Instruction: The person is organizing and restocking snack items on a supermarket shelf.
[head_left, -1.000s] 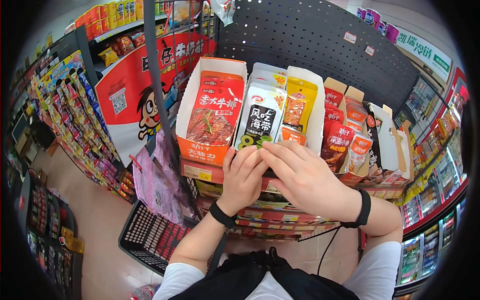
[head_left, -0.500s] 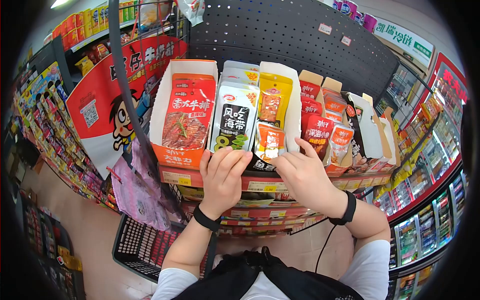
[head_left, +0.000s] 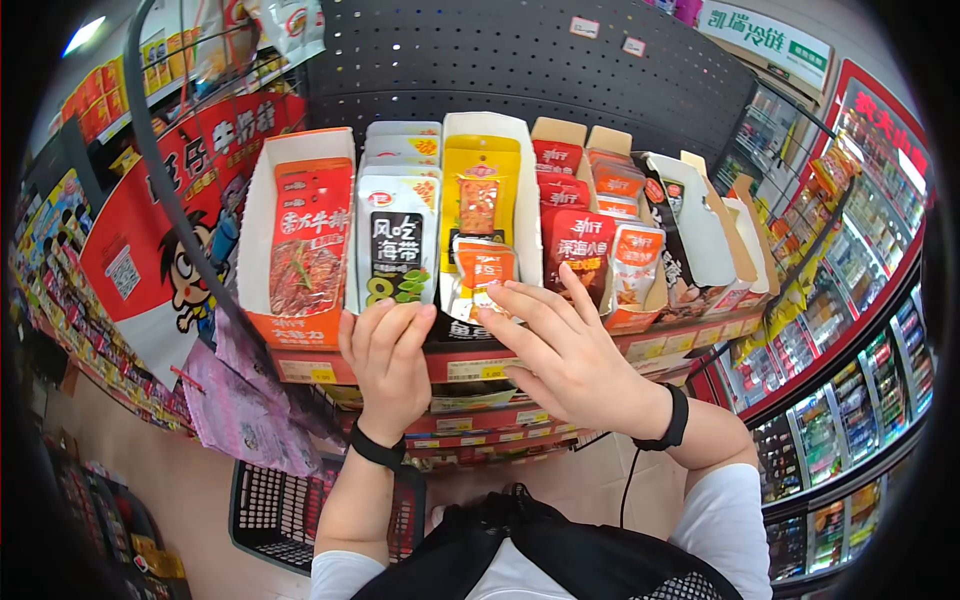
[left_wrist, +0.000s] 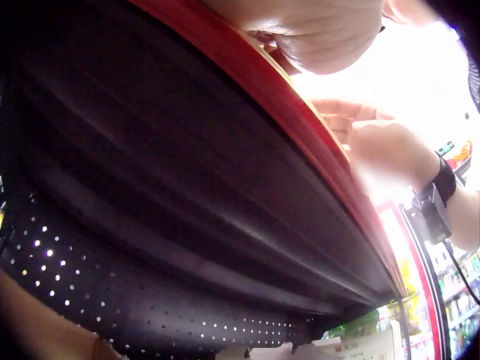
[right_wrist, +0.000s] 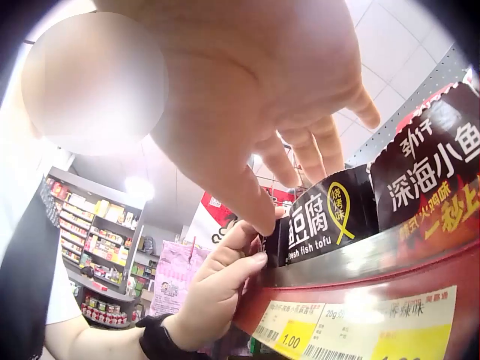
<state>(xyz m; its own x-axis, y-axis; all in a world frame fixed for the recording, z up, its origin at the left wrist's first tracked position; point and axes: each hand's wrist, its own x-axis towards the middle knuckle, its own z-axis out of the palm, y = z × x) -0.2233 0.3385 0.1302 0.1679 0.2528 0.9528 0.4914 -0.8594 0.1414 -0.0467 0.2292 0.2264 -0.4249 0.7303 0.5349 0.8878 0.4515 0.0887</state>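
In front of the fish tofu box point(right_wrist: 311, 229), two bare hands are working close together. The right hand point(head_left: 570, 345) is widely open: its fingers are spread and almost straight, reaching over the front of this box to the lower part of the orange-and-white packet point(head_left: 487, 262). It appears to touch this packet, but it does not grip it. The packet stands inside the fish tofu box, leaning before the yellow packet point(head_left: 480, 195).

The left hand point(head_left: 388, 350) is just left of the fish tofu box, with fingers bent over the lower end of the seaweed packet point(head_left: 397, 235) and the thumb in front. Perhaps it pinches an edge there; how firmly, one cannot tell.

The main danger, it seems, is the small packet. If the right fingers press on it unevenly, it may bend, or slide sideways and sink down inside the fish tofu box. The box also stands near the front of the shelf point(right_wrist: 442, 266), so a pull from either hand could bring it over the edge. Further, the spread fingers may knock the red fish packet point(head_left: 580, 245), to the right of the fish tofu box.
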